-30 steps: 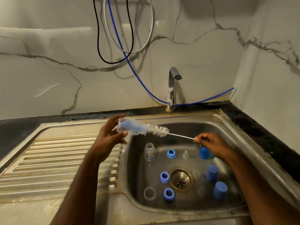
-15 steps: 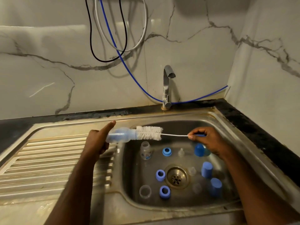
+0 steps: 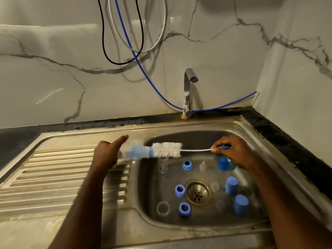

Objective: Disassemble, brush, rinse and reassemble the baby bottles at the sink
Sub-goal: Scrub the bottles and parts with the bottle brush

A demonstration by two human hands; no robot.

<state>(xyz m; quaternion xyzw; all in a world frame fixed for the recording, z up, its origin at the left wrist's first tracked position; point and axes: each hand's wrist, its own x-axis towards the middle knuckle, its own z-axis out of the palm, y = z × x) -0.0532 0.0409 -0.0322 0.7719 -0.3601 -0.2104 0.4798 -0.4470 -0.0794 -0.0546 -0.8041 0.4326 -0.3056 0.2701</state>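
The left hand (image 3: pixel 106 155) gripped the closed base of a clear bottle (image 3: pixel 133 153), fingers curled round it and the index finger pointing up and to the far right; the bottle was blurred, so the exact finger contact could not be told. The right hand (image 3: pixel 233 151) pinched the blue handle end of the bottle brush (image 3: pixel 167 150) between thumb and fingertips. Bottle and brush shared one long axis, running nearly level from left to right above the left rim of the sink (image 3: pixel 206 230). The bottle's mouth faced right, towards the right hand, and the blue foam tip sat inside the bottle while the white bristles stood just outside the mouth. The wire stem spanned the gap between bristles and right hand. Both forearms reached in from the near edge, the left over the draining board (image 3: pixel 45 177), the right over the basin. The coming stroke would probably run along this shared axis, by the right hand. Blue collars (image 3: pixel 179 190), blue caps (image 3: pixel 241 203) and other clear parts lay on the basin floor around the drain (image 3: pixel 197 192), below the unrunning tap (image 3: pixel 188 90)
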